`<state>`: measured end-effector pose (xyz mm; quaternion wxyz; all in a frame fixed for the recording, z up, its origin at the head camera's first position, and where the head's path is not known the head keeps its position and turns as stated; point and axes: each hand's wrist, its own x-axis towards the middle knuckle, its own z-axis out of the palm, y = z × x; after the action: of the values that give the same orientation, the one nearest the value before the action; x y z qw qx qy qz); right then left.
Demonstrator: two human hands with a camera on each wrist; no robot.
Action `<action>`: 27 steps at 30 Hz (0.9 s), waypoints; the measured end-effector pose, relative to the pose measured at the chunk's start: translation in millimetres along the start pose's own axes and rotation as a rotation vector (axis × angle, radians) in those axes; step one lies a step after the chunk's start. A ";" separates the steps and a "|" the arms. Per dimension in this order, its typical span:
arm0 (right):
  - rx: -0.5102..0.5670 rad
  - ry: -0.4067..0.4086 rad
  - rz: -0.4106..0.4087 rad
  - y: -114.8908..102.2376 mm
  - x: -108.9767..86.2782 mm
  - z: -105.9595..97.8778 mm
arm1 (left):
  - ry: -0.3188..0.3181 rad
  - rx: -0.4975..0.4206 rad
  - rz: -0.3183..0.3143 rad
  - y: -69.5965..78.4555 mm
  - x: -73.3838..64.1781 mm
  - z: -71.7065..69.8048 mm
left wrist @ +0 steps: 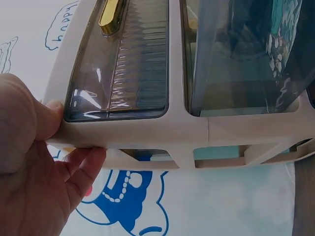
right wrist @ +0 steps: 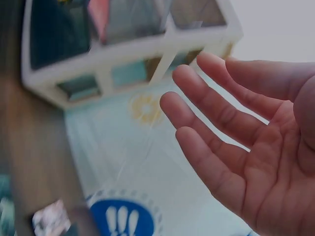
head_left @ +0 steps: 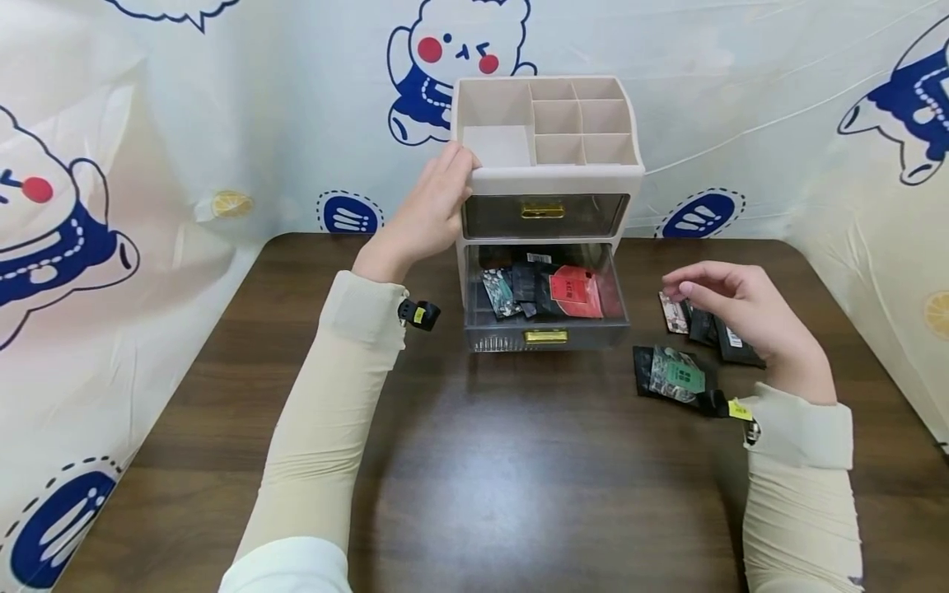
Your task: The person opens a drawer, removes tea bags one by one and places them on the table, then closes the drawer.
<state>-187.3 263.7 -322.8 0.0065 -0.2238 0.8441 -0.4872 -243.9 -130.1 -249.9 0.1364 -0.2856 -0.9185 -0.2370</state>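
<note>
A white desktop organizer [head_left: 547,178] stands at the back of the table, its lower drawer [head_left: 586,333] pulled out. Inside that drawer lie a red-labelled sachet [head_left: 574,290], a patterned sachet [head_left: 500,292] and darker packets. My left hand [head_left: 433,202] grips the organizer's upper left edge, thumb on the front and fingertips round the side in the left wrist view. To the right of the drawer, my right hand [head_left: 756,309] hovers above several dark sachets [head_left: 700,325], fingers loosely bent with nothing in them. Just nearer lies a green-labelled sachet [head_left: 678,375] on a black one.
The organizer's upper drawer [head_left: 497,216] is closed, with a gold handle. Its top has divided compartments [head_left: 556,115]. A printed curtain [head_left: 311,99] hangs behind and beside the brown table [head_left: 474,486].
</note>
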 end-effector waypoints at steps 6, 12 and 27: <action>-0.044 -0.006 -0.044 -28.8 17.1 5.7 | -0.032 -0.006 -0.007 1.3 1.0 0.9; -0.188 -0.144 -0.024 -60.3 58.3 14.1 | -0.027 -0.007 -0.013 0.3 -0.3 -1.7; -0.351 -0.606 0.069 -96.4 119.9 45.2 | -0.017 -0.009 0.001 -0.1 -1.8 -1.7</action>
<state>-249.0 139.6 -242.2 0.2344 -0.3272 0.8818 -0.2458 -242.3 -131.9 -249.1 0.1274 -0.2886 -0.9185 -0.2385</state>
